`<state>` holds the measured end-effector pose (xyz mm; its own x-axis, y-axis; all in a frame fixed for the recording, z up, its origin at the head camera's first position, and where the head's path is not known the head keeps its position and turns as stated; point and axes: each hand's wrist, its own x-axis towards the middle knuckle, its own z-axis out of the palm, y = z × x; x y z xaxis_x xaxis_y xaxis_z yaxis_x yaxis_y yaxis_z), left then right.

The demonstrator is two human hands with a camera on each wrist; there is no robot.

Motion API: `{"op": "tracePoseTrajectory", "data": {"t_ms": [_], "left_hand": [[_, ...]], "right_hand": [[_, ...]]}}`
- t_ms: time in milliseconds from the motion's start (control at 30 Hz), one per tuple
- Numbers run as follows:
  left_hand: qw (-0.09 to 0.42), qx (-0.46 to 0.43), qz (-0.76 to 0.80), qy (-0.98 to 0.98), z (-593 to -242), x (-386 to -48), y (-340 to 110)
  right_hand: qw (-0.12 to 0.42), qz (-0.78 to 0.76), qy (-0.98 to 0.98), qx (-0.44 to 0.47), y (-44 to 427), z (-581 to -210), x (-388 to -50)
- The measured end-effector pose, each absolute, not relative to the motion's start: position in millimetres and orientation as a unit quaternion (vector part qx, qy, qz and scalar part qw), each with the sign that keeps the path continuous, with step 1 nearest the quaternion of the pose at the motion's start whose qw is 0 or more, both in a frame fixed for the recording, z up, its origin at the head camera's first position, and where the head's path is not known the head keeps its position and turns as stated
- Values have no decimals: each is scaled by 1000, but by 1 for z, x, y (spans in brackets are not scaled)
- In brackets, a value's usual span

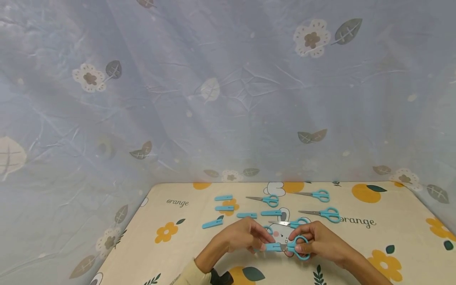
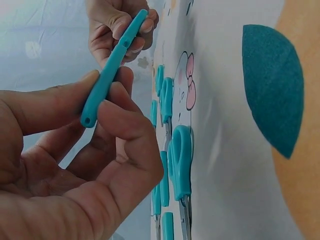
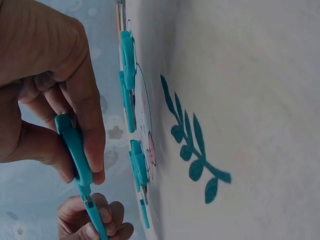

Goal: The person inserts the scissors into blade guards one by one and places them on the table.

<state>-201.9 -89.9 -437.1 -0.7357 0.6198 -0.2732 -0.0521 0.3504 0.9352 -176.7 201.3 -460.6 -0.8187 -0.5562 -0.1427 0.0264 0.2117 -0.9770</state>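
Above the table's near middle, my left hand [image 1: 246, 236] pinches a light-blue blade cover [image 1: 273, 247] between thumb and fingers. My right hand [image 1: 317, 241] holds a pair of scissors [image 1: 291, 246] by its blue handles. Its blades point left into the cover, and a short strip of metal shows between cover and handles. The left wrist view has the cover [image 2: 102, 90] and the handles in one line. In the right wrist view, thumb and fingers pinch the scissors' handles [image 3: 75, 150]; the blade tips are hidden inside the cover.
Several more scissors [image 1: 272, 200] lie beyond the hands, blades leftward; one is partly hidden by my left hand. Several loose blade covers [image 1: 224, 208] lie to the left and behind. A patterned cloth [image 1: 192, 237] covers the table, and a grey-blue curtain [image 1: 228, 118] hangs at its back.
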Motion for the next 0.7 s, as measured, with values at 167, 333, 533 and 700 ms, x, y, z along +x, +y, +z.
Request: {"op": "tracePoseTrajectory", "data": {"t_ms": [167, 333, 533, 700], "left_hand": [[303, 195, 527, 770, -436, -200, -88], [296, 194, 527, 773, -438, -199, -86], [298, 180, 536, 769, -439, -198, -84], [292, 186, 536, 770, -438, -197, -81]], "right_hand": [[258, -611, 723, -193, 202, -462, -177], [251, -614, 722, -196, 200, -464, -177], [241, -609, 729, -201, 198, -465, -176], [245, -609, 726, -205, 199, -464, -177]]}}
